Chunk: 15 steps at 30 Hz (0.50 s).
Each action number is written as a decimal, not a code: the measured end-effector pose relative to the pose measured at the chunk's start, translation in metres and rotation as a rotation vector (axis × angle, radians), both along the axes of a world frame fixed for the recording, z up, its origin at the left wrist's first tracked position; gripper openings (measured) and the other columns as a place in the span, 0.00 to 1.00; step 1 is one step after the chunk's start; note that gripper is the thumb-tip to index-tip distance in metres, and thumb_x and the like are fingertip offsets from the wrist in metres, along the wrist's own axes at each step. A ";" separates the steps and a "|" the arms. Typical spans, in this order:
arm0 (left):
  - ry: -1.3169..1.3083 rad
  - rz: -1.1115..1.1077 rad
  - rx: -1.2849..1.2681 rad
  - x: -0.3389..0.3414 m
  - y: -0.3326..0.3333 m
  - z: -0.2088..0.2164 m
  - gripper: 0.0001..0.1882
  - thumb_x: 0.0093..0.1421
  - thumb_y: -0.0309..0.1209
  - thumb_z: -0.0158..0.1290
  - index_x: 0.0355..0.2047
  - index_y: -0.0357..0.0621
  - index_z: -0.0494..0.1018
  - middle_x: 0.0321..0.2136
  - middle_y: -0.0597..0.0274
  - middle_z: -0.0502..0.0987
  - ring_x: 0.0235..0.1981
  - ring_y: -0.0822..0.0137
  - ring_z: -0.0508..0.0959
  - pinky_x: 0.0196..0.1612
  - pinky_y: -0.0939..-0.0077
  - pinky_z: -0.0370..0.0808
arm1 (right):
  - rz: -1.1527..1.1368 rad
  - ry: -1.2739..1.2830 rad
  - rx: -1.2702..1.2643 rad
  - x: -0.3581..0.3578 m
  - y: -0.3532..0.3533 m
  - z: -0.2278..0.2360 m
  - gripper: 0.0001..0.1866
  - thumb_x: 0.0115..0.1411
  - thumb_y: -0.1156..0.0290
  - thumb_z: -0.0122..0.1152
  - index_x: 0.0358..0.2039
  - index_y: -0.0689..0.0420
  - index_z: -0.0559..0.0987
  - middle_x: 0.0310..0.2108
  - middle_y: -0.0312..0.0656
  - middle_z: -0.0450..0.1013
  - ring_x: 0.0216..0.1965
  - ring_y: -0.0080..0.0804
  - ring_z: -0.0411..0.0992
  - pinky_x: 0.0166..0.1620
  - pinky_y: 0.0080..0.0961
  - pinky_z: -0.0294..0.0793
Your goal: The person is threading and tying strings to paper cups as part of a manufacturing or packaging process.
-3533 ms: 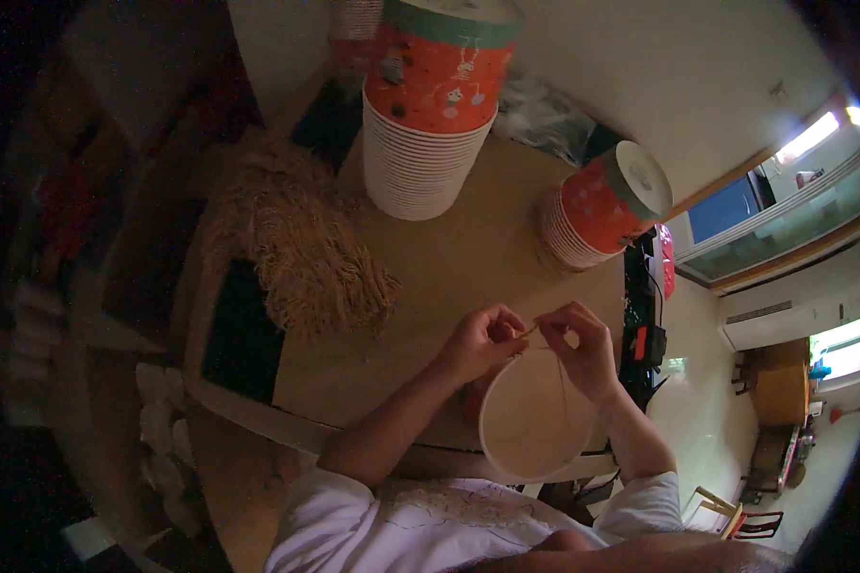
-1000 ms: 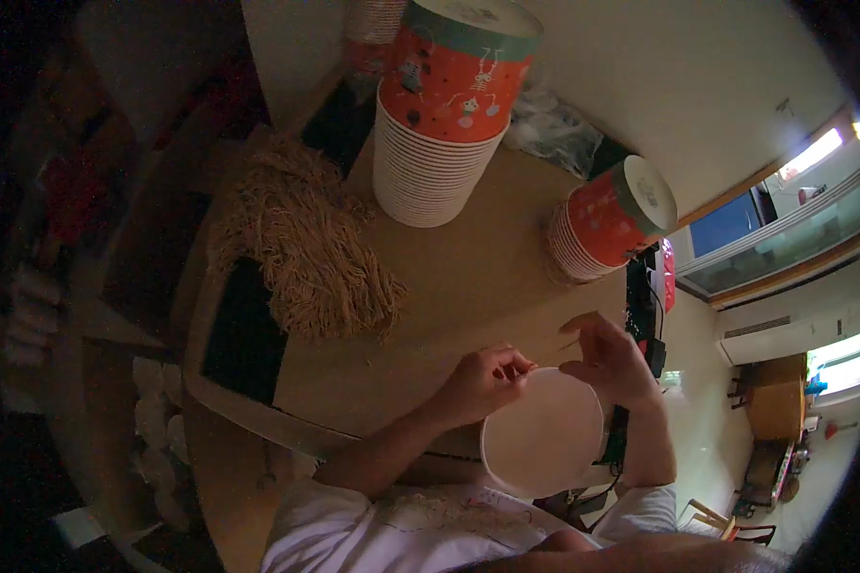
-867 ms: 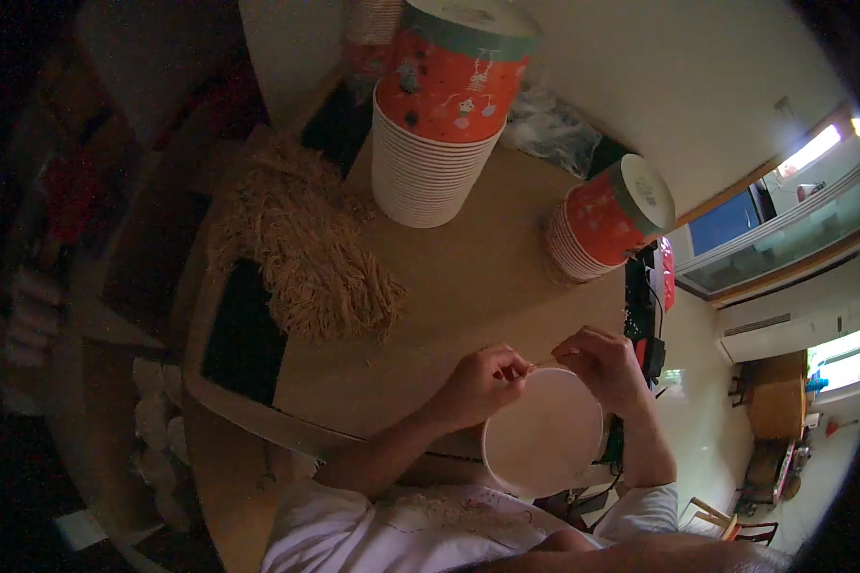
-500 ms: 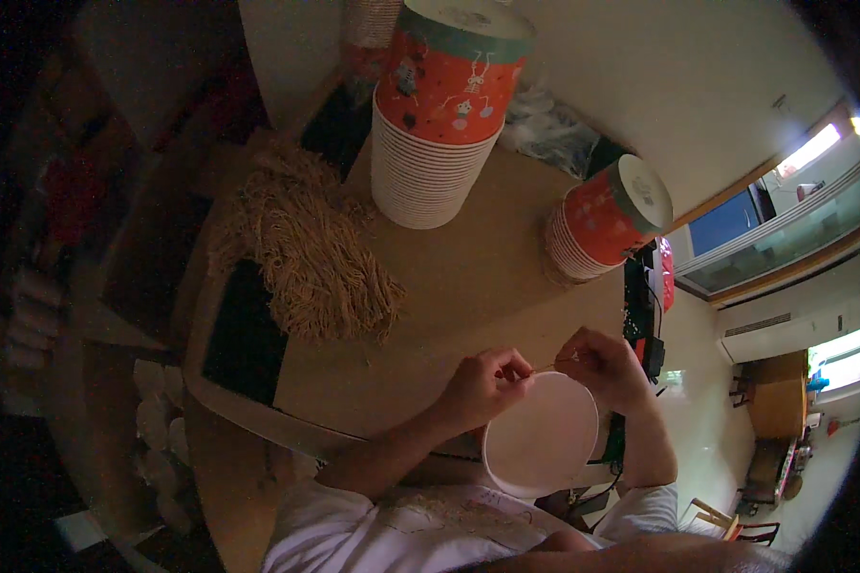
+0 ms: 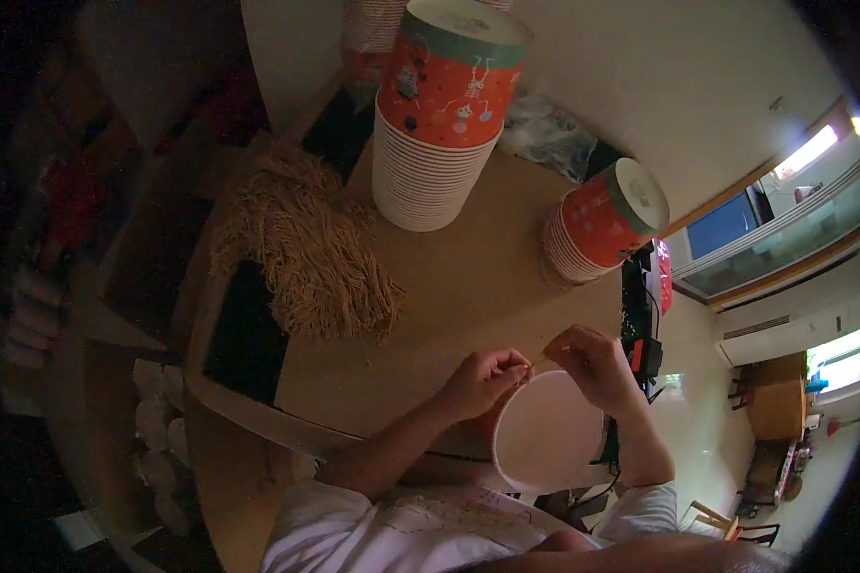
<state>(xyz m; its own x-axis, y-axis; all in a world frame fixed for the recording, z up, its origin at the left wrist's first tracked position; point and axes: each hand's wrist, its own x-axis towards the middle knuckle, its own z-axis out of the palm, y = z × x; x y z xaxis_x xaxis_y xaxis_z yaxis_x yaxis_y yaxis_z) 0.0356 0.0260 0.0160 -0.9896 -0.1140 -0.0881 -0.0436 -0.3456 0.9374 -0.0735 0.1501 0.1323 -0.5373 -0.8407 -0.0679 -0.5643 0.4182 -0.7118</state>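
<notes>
A paper bucket (image 5: 549, 435), white inside, tilts its open mouth up in front of my chest at the table's near edge. My left hand (image 5: 490, 382) is closed at the upper left of its rim, thumb and finger pinched on a thin tan cord (image 5: 540, 362). Over the top of the rim, my right hand (image 5: 591, 361) pinches the cord's other part, its fingers curled down. A short stretch of cord spans the gap between both hands. A loose bundle of tan cords (image 5: 306, 253) lies on the table to the left.
On the brown tabletop (image 5: 449, 286), a tall stack of upside-down orange and white paper buckets (image 5: 435, 162) stands at the back. A shorter stack (image 5: 597, 224) is at the right. Behind them lies a clear plastic bag (image 5: 549, 138). A black device (image 5: 646, 358) sits at the right edge.
My right hand has shifted slightly up and left, turning over with its fingers pointing down. The bucket has moved a little right. My left hand keeps its pinch near the rim.
</notes>
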 end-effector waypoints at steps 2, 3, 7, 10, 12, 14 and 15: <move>-0.002 -0.020 0.053 -0.002 0.000 -0.001 0.09 0.59 0.31 0.47 0.34 0.37 0.71 0.28 0.65 0.75 0.31 0.77 0.73 0.36 0.81 0.71 | 0.006 0.043 -0.018 -0.004 0.002 -0.005 0.03 0.53 0.80 0.53 0.28 0.62 0.74 0.24 0.42 0.71 0.27 0.23 0.70 0.29 0.19 0.68; -0.002 -0.033 0.038 -0.003 0.000 -0.002 0.09 0.59 0.31 0.47 0.34 0.37 0.71 0.28 0.65 0.74 0.31 0.77 0.73 0.36 0.82 0.71 | 0.012 0.084 -0.037 -0.006 0.002 -0.007 0.03 0.53 0.79 0.53 0.29 0.63 0.74 0.25 0.42 0.72 0.28 0.23 0.70 0.30 0.19 0.68; -0.007 -0.018 -0.020 -0.009 0.004 0.003 0.09 0.58 0.31 0.50 0.33 0.37 0.71 0.28 0.66 0.74 0.30 0.77 0.73 0.36 0.82 0.71 | -0.099 -0.057 -0.038 -0.004 0.001 -0.020 0.03 0.54 0.79 0.52 0.29 0.63 0.74 0.26 0.40 0.72 0.28 0.22 0.70 0.30 0.19 0.68; -0.049 -0.035 -0.075 -0.011 0.000 0.007 0.10 0.55 0.32 0.53 0.33 0.37 0.71 0.28 0.67 0.74 0.30 0.77 0.73 0.35 0.81 0.72 | -0.019 -0.021 -0.054 -0.004 -0.002 -0.021 0.03 0.57 0.77 0.51 0.30 0.61 0.72 0.24 0.41 0.73 0.25 0.25 0.71 0.29 0.22 0.70; -0.029 0.004 0.050 -0.013 0.002 -0.016 0.11 0.54 0.33 0.54 0.33 0.38 0.71 0.28 0.67 0.74 0.30 0.77 0.73 0.35 0.81 0.72 | -0.080 -0.160 0.030 -0.004 -0.006 -0.016 0.04 0.55 0.79 0.51 0.32 0.62 0.73 0.26 0.36 0.70 0.26 0.18 0.67 0.29 0.16 0.68; 0.001 0.027 0.179 -0.016 0.001 -0.013 0.13 0.53 0.34 0.56 0.34 0.38 0.71 0.28 0.67 0.74 0.30 0.76 0.73 0.35 0.80 0.72 | -0.043 -0.138 -0.040 -0.007 -0.005 -0.013 0.04 0.56 0.78 0.50 0.33 0.61 0.72 0.25 0.34 0.69 0.25 0.17 0.65 0.27 0.15 0.66; -0.039 0.015 0.152 -0.016 0.002 -0.008 0.13 0.53 0.34 0.56 0.34 0.39 0.71 0.28 0.66 0.74 0.30 0.76 0.73 0.35 0.80 0.72 | -0.003 -0.118 -0.112 -0.008 -0.004 -0.012 0.05 0.57 0.77 0.49 0.34 0.59 0.72 0.24 0.33 0.67 0.23 0.15 0.63 0.25 0.13 0.64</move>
<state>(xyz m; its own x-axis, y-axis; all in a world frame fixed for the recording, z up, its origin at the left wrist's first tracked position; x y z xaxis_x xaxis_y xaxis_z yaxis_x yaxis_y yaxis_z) 0.0197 0.0276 0.0082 -0.9833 -0.1109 -0.1440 -0.0731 -0.4839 0.8720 -0.0820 0.1461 0.1203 -0.5335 -0.8450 -0.0370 -0.4727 0.3342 -0.8154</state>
